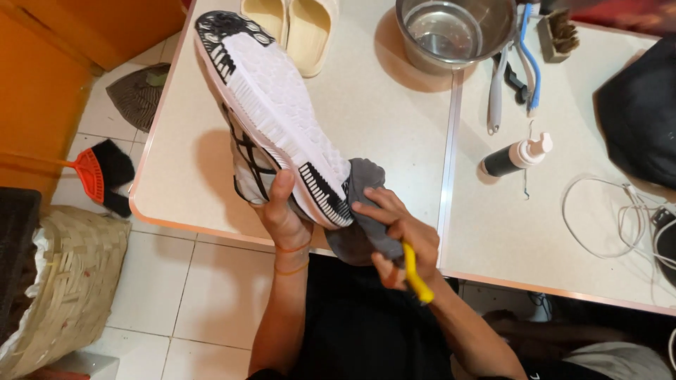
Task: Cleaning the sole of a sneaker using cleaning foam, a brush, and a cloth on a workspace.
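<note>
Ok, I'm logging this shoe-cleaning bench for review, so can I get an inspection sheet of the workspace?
Surface: two pale tables pushed together, metal strip at the seam.
Job's things: white sneaker held sole up; grey cloth pressed at its heel; yellow handle in the same hand as the cloth.
Clutter: cream slides, steel bowl, brushes, pump bottle, black bag.
Hands: left hand grips the sneaker; right hand holds cloth and handle.
Cables: white cable looped on the right table.
Surroundings: tiled floor, woven basket, orange broom, orange cabinet.
</note>
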